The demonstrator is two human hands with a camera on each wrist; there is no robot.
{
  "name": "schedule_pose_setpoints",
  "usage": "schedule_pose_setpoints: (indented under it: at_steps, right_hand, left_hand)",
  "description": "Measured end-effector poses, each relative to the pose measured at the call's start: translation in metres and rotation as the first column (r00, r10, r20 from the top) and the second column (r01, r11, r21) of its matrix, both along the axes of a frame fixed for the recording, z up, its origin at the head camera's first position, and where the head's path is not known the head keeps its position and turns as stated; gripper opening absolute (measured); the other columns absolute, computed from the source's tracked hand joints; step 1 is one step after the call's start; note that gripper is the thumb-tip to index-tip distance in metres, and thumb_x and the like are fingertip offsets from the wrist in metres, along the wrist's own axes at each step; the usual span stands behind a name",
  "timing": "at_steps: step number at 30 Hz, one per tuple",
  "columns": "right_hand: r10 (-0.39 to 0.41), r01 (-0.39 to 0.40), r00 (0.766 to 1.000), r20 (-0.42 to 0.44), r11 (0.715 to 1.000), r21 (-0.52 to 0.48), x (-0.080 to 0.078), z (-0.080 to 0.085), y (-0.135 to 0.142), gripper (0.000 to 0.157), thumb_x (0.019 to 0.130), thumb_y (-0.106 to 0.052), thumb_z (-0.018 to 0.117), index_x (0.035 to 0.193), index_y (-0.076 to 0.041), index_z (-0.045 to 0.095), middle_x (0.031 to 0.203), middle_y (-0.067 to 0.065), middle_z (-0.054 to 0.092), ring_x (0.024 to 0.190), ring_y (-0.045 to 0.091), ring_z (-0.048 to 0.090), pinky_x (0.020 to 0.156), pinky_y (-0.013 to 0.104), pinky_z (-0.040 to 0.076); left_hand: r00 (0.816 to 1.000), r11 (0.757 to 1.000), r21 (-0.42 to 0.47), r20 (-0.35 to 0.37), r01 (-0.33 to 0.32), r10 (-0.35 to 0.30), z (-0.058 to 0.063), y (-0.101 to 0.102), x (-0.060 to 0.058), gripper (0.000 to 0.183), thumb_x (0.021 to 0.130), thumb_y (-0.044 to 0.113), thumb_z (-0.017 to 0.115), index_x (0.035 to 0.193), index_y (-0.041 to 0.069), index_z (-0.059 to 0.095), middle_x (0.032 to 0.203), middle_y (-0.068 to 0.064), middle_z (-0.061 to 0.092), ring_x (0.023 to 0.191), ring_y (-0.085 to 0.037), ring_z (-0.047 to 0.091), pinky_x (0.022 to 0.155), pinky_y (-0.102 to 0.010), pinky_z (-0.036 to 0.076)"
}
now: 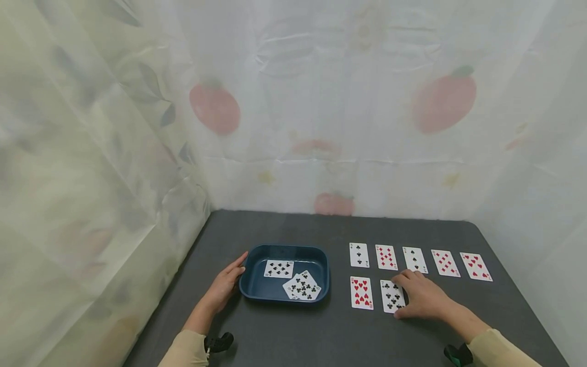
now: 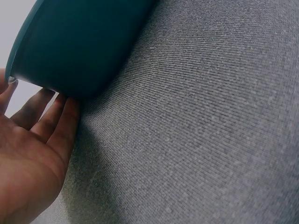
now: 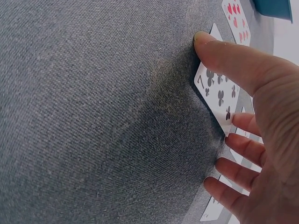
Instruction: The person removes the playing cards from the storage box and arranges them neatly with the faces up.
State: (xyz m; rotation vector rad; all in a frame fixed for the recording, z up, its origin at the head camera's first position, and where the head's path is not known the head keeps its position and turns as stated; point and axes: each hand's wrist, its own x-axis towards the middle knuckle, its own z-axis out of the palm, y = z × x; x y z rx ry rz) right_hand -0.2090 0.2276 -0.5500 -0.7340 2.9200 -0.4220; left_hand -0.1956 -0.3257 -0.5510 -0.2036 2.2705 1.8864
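My right hand (image 1: 424,295) holds the seven of clubs (image 1: 391,295) by its edges. In the right wrist view the thumb (image 3: 217,49) lies at one end of this card, with fingertips by the opposite edge. My left hand (image 1: 223,286) rests against the left side of a dark blue tray (image 1: 284,300). The left wrist view shows its extended fingers (image 2: 56,116) touching the tray's outer wall. Inside the tray, a black-suited card (image 1: 278,268) lies at the back left, and a few overlapping black-suited cards (image 1: 303,286) lie at the front right.
Left of the seven lies a hearts card (image 1: 362,293). Behind is a row of several face-up cards, from a clubs card (image 1: 359,255) to a hearts card (image 1: 476,266) at the far right. A patterned curtain (image 1: 293,183) borders the grey table (image 1: 284,336).
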Motion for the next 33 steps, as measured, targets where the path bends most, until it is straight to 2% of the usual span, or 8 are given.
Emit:
schedule_pose_setpoints:
  at_steps: [19,24,29,33]
  right_hand:
    - [0.007,-0.007,1.000,-0.009,1.000,-0.008,-0.001,-0.003,0.001,0.086,0.059,-0.063,0.090,0.125,-0.012,0.067,0.120,0.005,0.060,0.105,0.026,0.057,0.089,0.053,0.050]
    - [-0.022,0.022,1.000,0.001,1.000,-0.004,-0.003,0.002,-0.001,0.088,0.063,-0.063,0.088,0.129,-0.011,0.065,0.123,0.006,0.060,0.110,0.028,0.057,0.093,0.055,0.050]
    - [-0.013,0.008,0.995,-0.095,0.999,-0.052,-0.009,0.017,-0.012,0.077,0.075,-0.052,0.087,0.133,-0.008,0.064,0.129,0.012,0.061,0.117,0.035,0.058,0.095,0.058,0.050]
    - [0.062,-0.082,0.985,-0.159,0.989,-0.123,-0.015,0.030,-0.033,0.069,0.082,-0.039,0.085,0.139,-0.008,0.061,0.136,0.011,0.059,0.124,0.034,0.055,0.098,0.056,0.049]
  left_hand:
    - [1.000,1.000,-0.012,0.003,-0.004,0.004,0.001,0.000,0.000,0.053,0.108,0.027,0.047,0.160,0.029,0.037,0.168,-0.016,0.019,0.150,-0.041,0.025,0.117,-0.062,0.019]
    - [1.000,1.000,-0.019,0.002,0.001,-0.001,0.001,0.000,0.000,0.053,0.109,0.027,0.046,0.161,0.028,0.036,0.169,-0.016,0.017,0.151,-0.040,0.022,0.117,-0.061,0.019]
    - [1.000,1.000,-0.026,0.000,0.004,-0.004,0.002,0.001,0.000,0.053,0.109,0.027,0.045,0.161,0.028,0.035,0.169,-0.015,0.016,0.152,-0.039,0.020,0.117,-0.061,0.018]
    - [1.000,1.000,-0.027,-0.004,0.003,-0.003,0.003,0.002,0.001,0.053,0.109,0.027,0.045,0.161,0.027,0.035,0.169,-0.016,0.017,0.151,-0.040,0.022,0.117,-0.061,0.019]
